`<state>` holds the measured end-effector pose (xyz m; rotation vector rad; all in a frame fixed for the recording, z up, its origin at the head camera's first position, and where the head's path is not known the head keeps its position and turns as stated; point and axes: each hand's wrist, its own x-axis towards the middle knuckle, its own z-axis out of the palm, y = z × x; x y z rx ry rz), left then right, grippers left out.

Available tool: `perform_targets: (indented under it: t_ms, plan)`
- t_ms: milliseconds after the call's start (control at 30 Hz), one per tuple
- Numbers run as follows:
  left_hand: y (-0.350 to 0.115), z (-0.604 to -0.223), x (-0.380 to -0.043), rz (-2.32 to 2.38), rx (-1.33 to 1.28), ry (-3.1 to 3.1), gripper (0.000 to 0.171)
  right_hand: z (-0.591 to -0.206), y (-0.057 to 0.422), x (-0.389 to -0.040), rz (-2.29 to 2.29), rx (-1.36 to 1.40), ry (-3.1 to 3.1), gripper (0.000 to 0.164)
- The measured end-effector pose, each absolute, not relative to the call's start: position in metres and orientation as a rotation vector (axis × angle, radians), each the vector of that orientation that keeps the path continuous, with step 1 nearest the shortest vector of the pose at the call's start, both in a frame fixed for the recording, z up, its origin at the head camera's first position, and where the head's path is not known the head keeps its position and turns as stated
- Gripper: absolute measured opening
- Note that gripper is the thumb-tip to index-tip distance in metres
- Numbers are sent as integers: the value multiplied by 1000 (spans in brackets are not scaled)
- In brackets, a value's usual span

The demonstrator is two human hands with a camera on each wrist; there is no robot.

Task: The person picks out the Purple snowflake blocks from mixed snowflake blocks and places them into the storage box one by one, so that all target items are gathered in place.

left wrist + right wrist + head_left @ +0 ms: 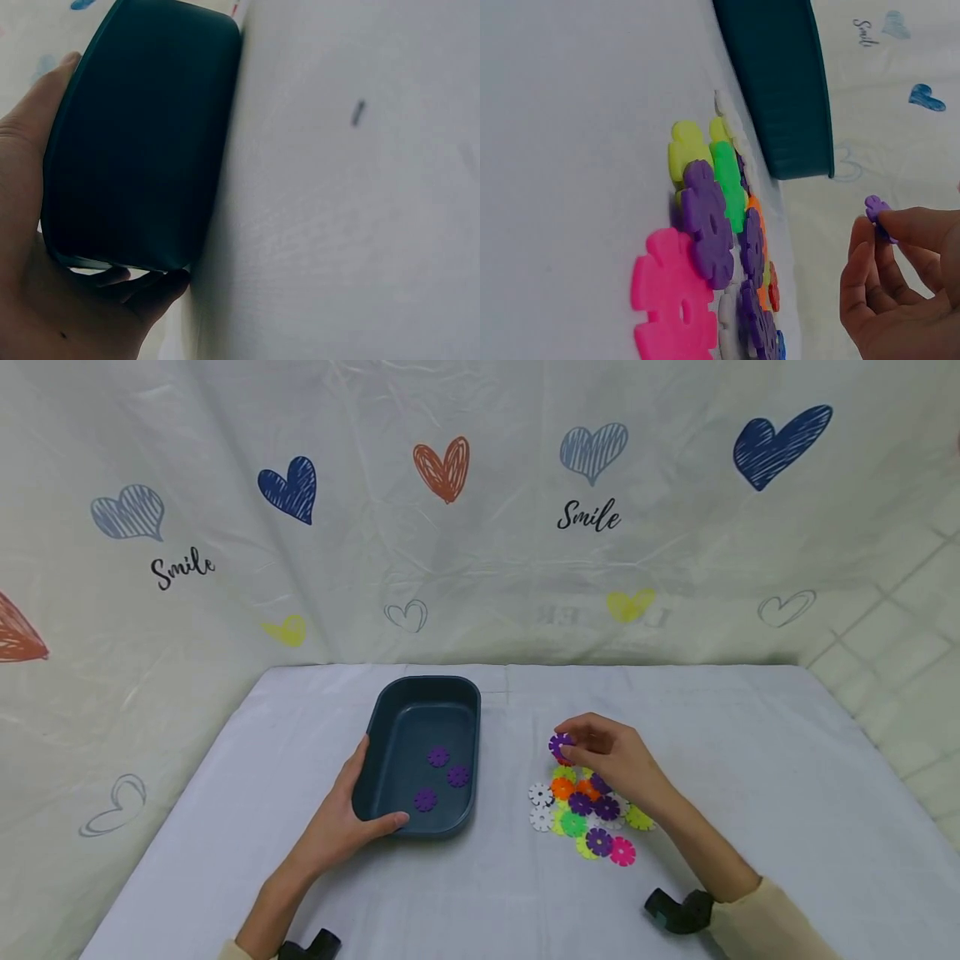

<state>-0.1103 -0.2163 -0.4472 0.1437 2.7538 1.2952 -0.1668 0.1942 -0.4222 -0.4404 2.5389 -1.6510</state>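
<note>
A dark teal tray (pixel 416 702) stands on the white cloth with three purple snowflake discs (pixel 438 757) inside it. My left hand (pixel 341 822) grips the tray at its near left corner, thumb over the near rim and fingers along the left side. In the left wrist view, fingertips (pixel 161 296) curl round the tray wall. My right hand (pixel 611 756) pinches a purple snowflake disc (pixel 879 217) between thumb and fingers, raised above a pile of mixed snowflake discs (pixel 573 823). Purple, white, yellow, orange, green and pink ones overlap there.
A white cloth (pixel 285 735) covers the table. Behind it hangs a pale sheet (pixel 510 543) printed with hearts and "Smile". The pile lies to the right of the tray, with a strip of cloth between them. Dark wrist devices (pixel 678 912) show near both forearms.
</note>
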Motion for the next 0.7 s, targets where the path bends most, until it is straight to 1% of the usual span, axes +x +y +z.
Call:
perform_targets:
  t_ms: [200,533,700]
  plan:
    - [-216,-447,-110,1305,163,2759,125,-417,190,-168,-1676,-476,2524,25]
    - [-216,-447,-109,1306,143,2749,124,-416,177,-170,-1692,-454,2498,28]
    - [-215,-446,-109,1320,163,2750,124,-416,175,-172,-1707,-452,2485,26]
